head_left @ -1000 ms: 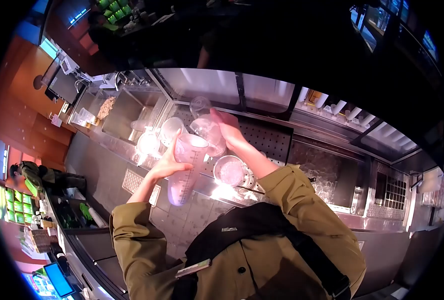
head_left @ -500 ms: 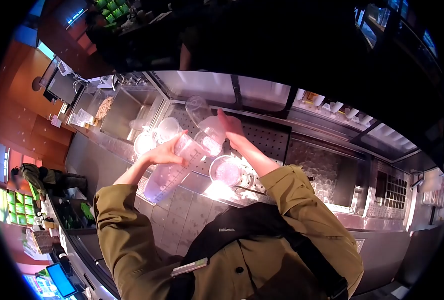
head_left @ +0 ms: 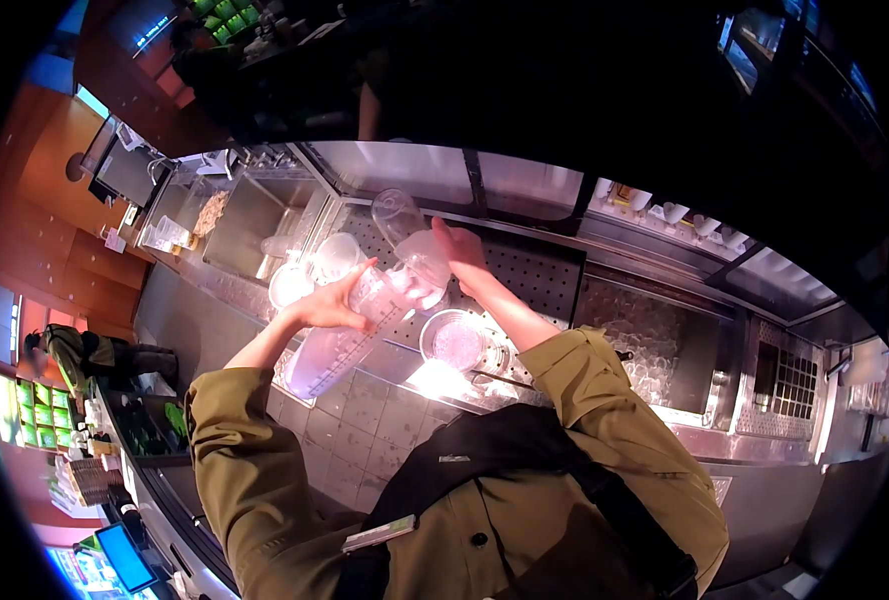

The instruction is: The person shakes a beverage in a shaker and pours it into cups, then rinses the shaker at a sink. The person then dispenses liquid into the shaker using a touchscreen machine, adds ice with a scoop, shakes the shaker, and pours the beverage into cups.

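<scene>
My left hand (head_left: 333, 306) is wrapped around a tall translucent measuring jug (head_left: 327, 358) with dark scale marks. The jug leans, its base toward me and its mouth up to the right. Closed on a clear cup (head_left: 421, 258), my right hand (head_left: 463, 256) holds it tilted, its mouth down against or just over the jug's mouth; glare blurs what is between them. A clear rounded container (head_left: 395, 212) lies just behind the cup. Below my right wrist stands a round clear tub (head_left: 453, 340) with pale contents.
Two pale round containers (head_left: 338, 256) stand left of the jug on the metal counter. A perforated drain tray (head_left: 530, 275) spans the middle. Further right is an ice bin (head_left: 635, 335). A sink (head_left: 255, 225) lies to the left. Another person (head_left: 90, 355) stands at far left.
The cup's mouth and the jug's mouth have come closer together, and the cup has tipped further toward the jug. The person at far left has shifted slightly.
</scene>
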`<state>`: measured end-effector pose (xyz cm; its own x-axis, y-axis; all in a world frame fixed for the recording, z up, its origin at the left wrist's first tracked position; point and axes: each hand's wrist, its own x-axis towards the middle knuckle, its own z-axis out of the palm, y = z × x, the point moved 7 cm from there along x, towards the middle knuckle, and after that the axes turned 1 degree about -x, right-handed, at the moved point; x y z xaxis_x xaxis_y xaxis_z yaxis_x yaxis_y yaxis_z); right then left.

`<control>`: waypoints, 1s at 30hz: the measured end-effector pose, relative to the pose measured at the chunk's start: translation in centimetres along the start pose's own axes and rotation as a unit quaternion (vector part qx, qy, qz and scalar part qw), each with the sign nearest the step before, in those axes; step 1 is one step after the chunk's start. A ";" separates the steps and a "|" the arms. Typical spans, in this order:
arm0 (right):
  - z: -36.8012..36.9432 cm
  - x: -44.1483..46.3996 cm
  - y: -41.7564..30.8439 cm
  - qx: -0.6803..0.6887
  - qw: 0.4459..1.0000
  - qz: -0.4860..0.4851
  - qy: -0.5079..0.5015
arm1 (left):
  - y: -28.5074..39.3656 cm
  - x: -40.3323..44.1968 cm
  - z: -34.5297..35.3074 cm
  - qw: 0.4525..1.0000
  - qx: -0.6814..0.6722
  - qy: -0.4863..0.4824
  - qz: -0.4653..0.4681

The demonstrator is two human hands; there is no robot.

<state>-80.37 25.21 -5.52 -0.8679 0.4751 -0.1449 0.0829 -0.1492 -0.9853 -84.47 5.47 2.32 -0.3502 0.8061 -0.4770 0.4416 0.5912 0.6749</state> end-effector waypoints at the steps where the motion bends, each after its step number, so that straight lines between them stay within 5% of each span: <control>1: 0.0 0.1 0.0 -0.007 1.000 0.002 -0.001 | 0.2 -0.1 0.0 1.000 0.009 0.005 0.007; 18: -1.4 -0.3 -0.2 0.130 0.990 0.053 0.000 | 1.9 -2.5 0.7 0.989 0.004 0.111 0.097; 22: -2.6 -3.6 -0.8 0.209 0.973 0.072 -0.071 | 4.8 -3.4 2.7 0.995 -0.002 0.049 0.082; 25: -4.0 -7.2 1.9 0.185 0.965 0.180 -0.041 | 5.7 -3.4 4.8 0.997 0.060 -0.011 0.046; 30: -5.3 -10.0 3.1 0.136 0.986 0.088 -0.026 | 5.8 -2.9 6.7 0.993 0.111 -0.042 0.002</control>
<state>-68.80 24.59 -7.59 -0.8761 0.3774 -0.3001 0.1063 -0.4560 -0.8836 -75.34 6.76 3.83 -0.2827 0.8019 -0.5263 0.6178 0.5719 0.5396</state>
